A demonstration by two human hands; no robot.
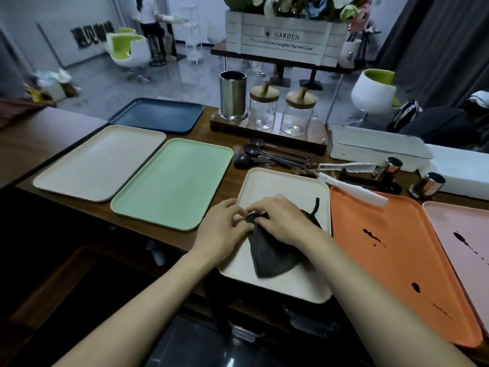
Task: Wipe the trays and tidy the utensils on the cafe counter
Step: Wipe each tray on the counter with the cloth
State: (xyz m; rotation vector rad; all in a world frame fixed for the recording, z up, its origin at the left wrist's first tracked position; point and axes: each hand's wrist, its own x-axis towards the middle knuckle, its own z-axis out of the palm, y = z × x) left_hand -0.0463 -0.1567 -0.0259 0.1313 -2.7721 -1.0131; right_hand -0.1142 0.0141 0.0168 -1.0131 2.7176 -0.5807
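Observation:
A dark grey cloth lies on the small cream tray in front of me. My left hand and my right hand both pinch the cloth's upper edge, fingers meeting over it. To the right lie an orange tray and a pink tray, each with dark spills. To the left sit a green tray, a large cream tray and a dark blue tray. Dark spoons and white tongs lie behind the small tray.
A steel utensil cup and two lidded glass jars stand on a wooden stand at the back. Two small steel cups lie tipped at right beside a white box. A person stands far off at back left.

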